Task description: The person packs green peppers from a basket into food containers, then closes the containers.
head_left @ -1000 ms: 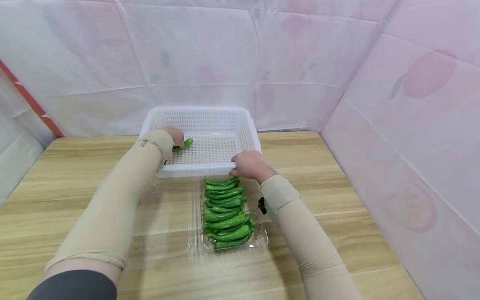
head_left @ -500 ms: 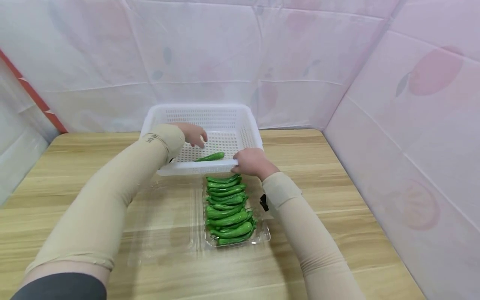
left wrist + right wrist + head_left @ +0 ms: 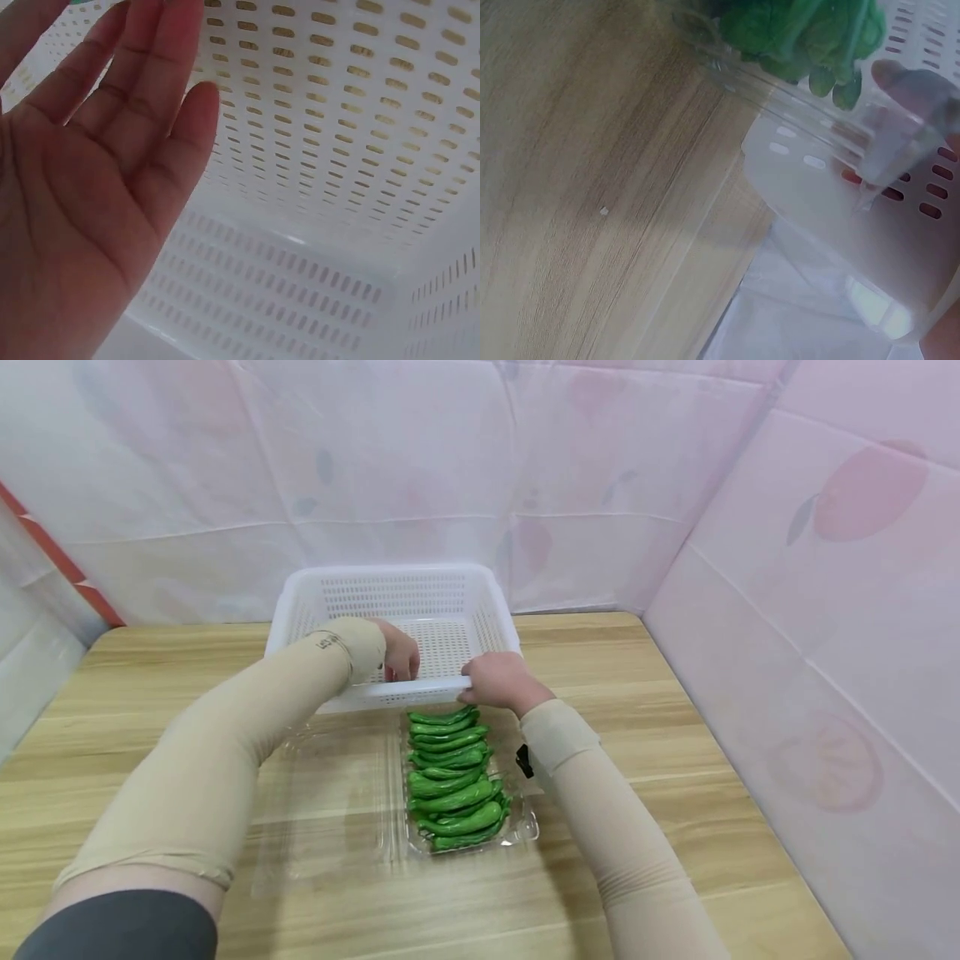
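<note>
My left hand [image 3: 401, 652] reaches down inside a white slotted plastic basket [image 3: 390, 575], close to its front wall. In the left wrist view that hand [image 3: 90, 187] has nearly straight fingers, and a sliver of a green pepper [image 3: 283, 10] shows beyond them at the top edge. Most of this pepper is hidden. My right hand [image 3: 498, 681] grips the basket's front rim near the right corner; one finger [image 3: 919, 90] shows over the wall in the right wrist view. Green peppers [image 3: 453, 789] lie stacked crosswise in a clear plastic clamshell box [image 3: 527, 833] before the basket.
The box's clear lid [image 3: 333, 810] lies folded out flat to the left on the wooden table [image 3: 622, 735]. Patterned sheeting [image 3: 420, 460] hangs behind the table and along its right side. A small black object [image 3: 523, 760] sits by the right wrist.
My left hand let go of a green pepper at the basket's left, then moved right and down toward the front wall, where the pepper is now out of the head view. My right hand stayed on the rim.
</note>
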Demonstrator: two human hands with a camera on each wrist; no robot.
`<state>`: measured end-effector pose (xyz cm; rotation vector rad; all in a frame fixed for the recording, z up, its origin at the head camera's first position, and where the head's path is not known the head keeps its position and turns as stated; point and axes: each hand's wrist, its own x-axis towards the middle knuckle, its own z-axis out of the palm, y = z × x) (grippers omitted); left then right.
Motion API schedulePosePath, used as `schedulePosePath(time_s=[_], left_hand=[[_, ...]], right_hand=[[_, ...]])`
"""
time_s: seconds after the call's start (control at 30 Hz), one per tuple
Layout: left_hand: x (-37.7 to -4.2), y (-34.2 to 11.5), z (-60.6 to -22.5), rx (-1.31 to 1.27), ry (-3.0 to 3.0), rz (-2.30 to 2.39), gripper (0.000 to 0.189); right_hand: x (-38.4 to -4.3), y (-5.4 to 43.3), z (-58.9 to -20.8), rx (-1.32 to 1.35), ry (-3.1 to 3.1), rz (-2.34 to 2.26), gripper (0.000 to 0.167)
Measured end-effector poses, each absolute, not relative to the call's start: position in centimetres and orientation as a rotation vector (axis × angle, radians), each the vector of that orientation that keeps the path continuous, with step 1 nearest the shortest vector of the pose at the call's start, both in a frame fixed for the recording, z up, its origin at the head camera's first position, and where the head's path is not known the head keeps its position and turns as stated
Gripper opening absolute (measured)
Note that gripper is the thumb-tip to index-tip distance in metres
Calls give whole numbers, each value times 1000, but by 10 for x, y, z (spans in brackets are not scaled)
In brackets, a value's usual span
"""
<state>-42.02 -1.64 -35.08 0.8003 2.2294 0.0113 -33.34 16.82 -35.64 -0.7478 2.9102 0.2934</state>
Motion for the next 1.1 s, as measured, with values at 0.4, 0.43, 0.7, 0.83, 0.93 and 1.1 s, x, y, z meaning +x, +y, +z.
schedulePosePath(time_s=[0.4,0.43,0.7,0.83,0.93,1.1], left_hand=[[-416,-27,-354,783,2069,205,14],[-417,-28,-352,783,2075,218,13],[-424,-50,-324,708,2222,405,25],[-418,-61,-312,783,2316,506,31],[-406,-66,-303,811,2410,602,29],[-373,-65,-291,784,2587,768,22]], right_hand=[[-335,164,-358,-775,2895,303,27],[-335,164,-358,-777,2895,295,27],[-339,166,-358,-759,2898,260,28],[-343,169,-358,-753,2888,265,28],[-347,171,-357,-767,2883,268,28],[-354,174,-353,-778,2889,259,27]])
